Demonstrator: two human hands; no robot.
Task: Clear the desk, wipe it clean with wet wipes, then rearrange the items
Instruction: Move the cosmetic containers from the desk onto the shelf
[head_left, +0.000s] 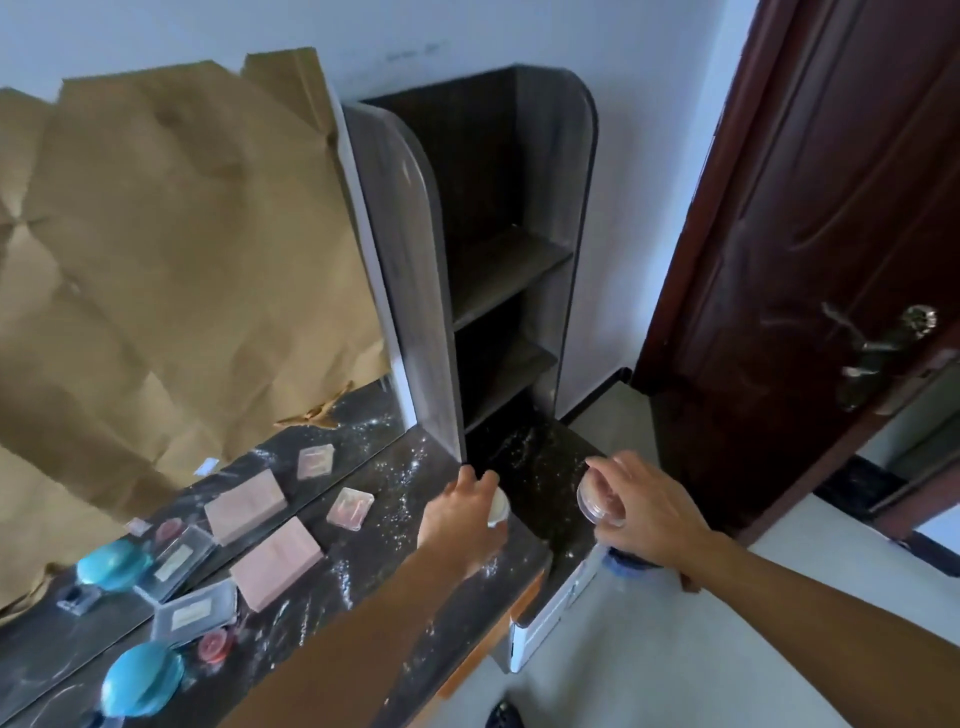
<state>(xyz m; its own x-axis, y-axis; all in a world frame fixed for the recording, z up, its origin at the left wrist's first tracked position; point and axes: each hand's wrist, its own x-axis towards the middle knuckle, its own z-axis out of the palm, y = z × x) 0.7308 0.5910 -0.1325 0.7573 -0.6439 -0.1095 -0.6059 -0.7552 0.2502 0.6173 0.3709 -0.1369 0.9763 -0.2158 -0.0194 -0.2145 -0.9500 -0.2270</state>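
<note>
Left hand: white jar; right hand: tilted lid.

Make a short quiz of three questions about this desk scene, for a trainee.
1. True or false: white specks lie scattered on the dark desk.
2. What does the right hand hold?
A. a clear round lid
B. a wet wipe
C. a brush
3. Which hand grips the small white jar?

Key
1. True.
2. A.
3. The left hand.
</note>
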